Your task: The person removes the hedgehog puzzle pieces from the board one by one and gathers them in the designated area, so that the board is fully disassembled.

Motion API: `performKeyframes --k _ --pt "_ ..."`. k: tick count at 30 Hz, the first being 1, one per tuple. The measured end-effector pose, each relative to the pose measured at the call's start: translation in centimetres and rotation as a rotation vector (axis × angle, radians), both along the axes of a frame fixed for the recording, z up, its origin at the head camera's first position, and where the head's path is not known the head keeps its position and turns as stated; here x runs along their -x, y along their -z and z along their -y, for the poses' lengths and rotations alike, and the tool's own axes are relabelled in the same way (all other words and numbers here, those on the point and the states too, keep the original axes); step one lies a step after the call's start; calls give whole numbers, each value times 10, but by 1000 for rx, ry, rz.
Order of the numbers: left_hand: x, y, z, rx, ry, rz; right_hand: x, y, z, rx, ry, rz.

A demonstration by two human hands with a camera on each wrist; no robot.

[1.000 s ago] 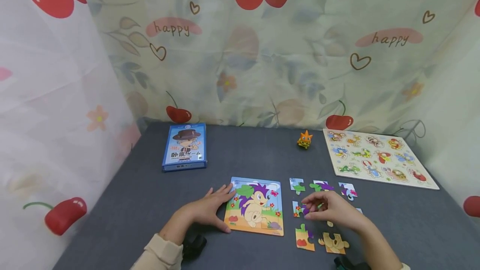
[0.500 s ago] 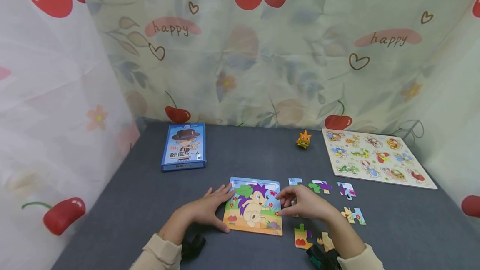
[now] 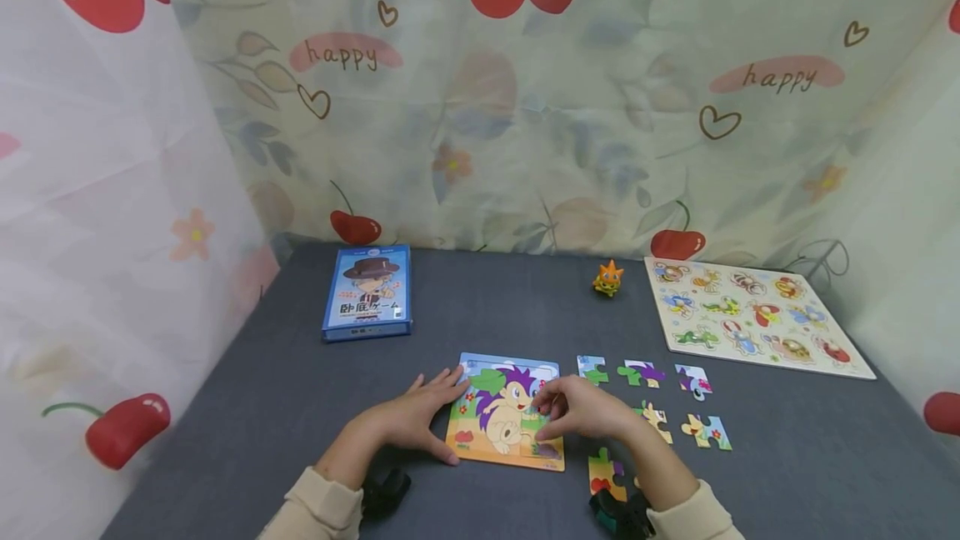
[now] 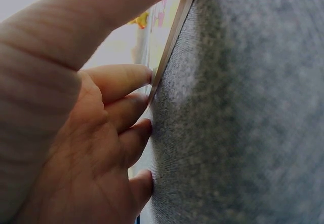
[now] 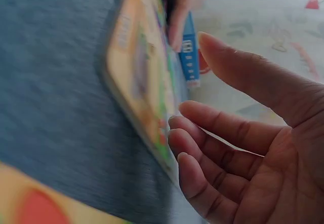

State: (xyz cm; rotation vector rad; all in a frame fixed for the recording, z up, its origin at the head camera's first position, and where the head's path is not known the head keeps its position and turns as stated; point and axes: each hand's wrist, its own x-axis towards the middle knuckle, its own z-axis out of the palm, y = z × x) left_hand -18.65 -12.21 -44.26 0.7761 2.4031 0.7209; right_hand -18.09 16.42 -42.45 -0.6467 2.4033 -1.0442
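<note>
A square hedgehog puzzle board (image 3: 495, 455) lies flat on the dark table. My left hand (image 3: 420, 419), fingers spread, rests along its left edge, with the thumb by the lower left corner. In the left wrist view the fingertips touch the edge of the board (image 4: 174, 36). My right hand (image 3: 588, 413) hovers over the right side of the board. Its fingers are loosely bent, and the right wrist view shows a gap between thumb and fingers with nothing in it. Loose jigsaw pieces (image 3: 707, 432) lie right of the board; the right hand and forearm hide some.
A blue card game box (image 3: 369, 294) stands at the back left. An orange spiky toy figure (image 3: 607, 279) sits at the back. A white board with insect pictures (image 3: 757, 319) lies at the right. Printed curtains (image 3: 480, 107) enclose the table.
My right hand has moved left from above the loose pieces to over the board's right side. The left hand has stayed at the board's left edge.
</note>
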Motion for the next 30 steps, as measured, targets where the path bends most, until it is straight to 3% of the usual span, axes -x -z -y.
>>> performKeyframes --k 8,18,30 --pt "0 0 0 0 0 2 -3 5 5 -14 60 14" --pt "-2 1 -1 -7 -6 -4 -5 8 7 -45 103 -48" --pt "-1 1 -1 -14 -8 2 -5 6 5 26 136 54"
